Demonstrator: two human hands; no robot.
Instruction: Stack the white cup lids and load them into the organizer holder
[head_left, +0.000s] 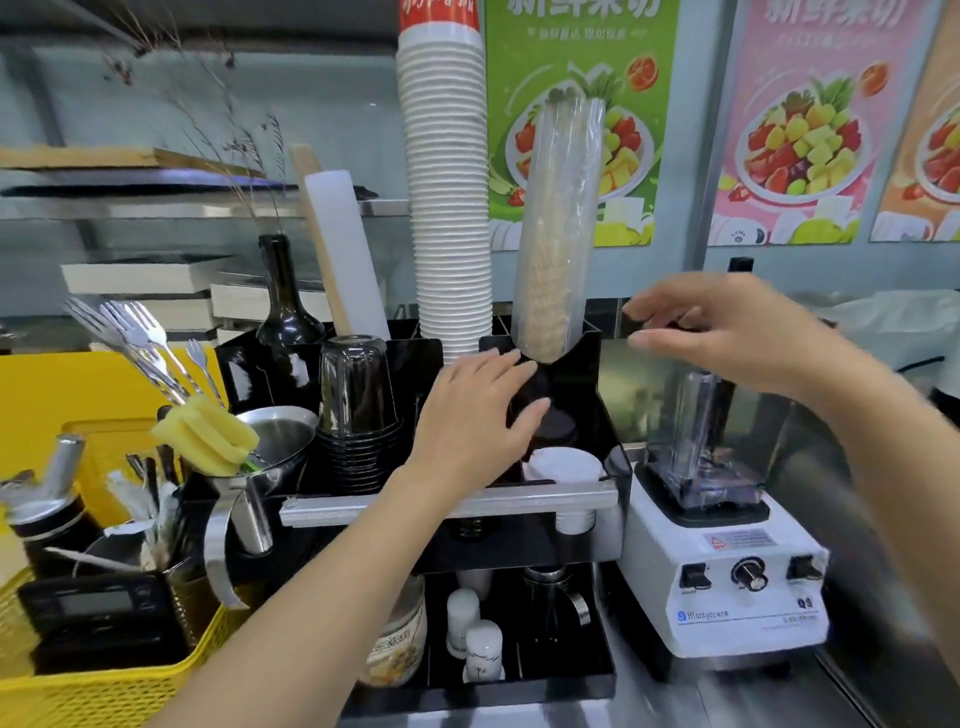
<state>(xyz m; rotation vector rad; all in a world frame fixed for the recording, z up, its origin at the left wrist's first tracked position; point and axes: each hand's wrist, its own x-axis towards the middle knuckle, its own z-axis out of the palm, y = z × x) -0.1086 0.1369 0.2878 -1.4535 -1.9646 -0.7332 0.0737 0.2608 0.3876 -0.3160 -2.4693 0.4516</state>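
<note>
Nearest of all, two small white bottles (475, 642) stand in the low tray of the black plastic organizer holder (608, 447). To their left sits a yellow plastic basket (104, 691) holding a black digital scale (96, 605). To their right stands a white blender (727, 587) with a clear jug on top.

A bit farther back, a short stack of white cup lids (563, 465) sits in the front right slot of the holder. It is just behind a grey metal bar (447, 506).

The left hand (475, 410) lies over the slot right behind the lids. Its fingers are spread, and they rest on something black. I cannot tell what that black thing is. The hand is not holding a lid.

The right hand (727, 332) is up in the air above the blender. Its thumb and fingers are close together, with nothing I can see between them.

Farther back, a pile of upside-down black cups (357, 410) stands in the holder. Behind it rise a tall stack of white paper cups (449, 197) and a clear plastic sleeve of pale lids (558, 234). Bright fruit posters (576, 119) hang on the wall.
</note>
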